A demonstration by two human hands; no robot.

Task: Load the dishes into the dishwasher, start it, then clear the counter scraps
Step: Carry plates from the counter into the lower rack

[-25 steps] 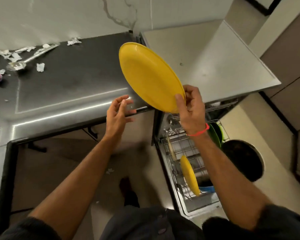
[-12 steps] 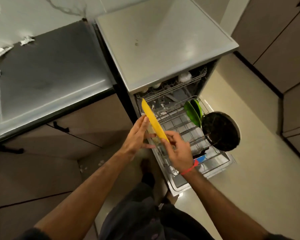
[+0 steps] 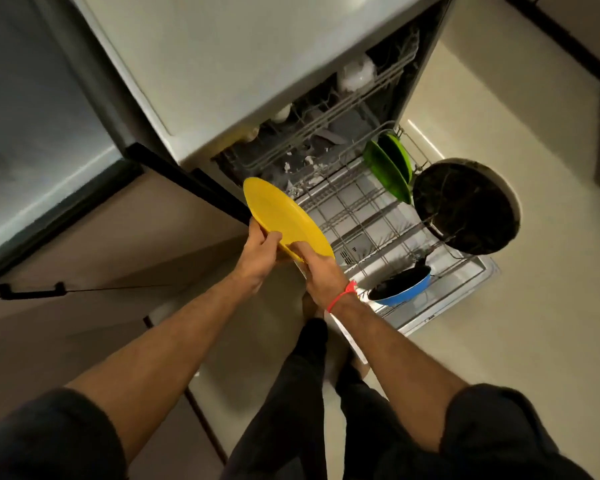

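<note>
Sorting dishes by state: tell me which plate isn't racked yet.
The yellow plate: both the left hand and right hand grip it above the lower rack, while the two green plates already stand on edge in that rack.

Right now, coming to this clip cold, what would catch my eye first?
The bright yellow plate at centre frame, gripped at its lower edge by both the left hand and the right hand, over the left side of the pulled-out lower rack. Next, two green plates standing on edge at the rack's far right, a large dark pan beside them, and a blue-rimmed pan at the rack's near end.
</note>
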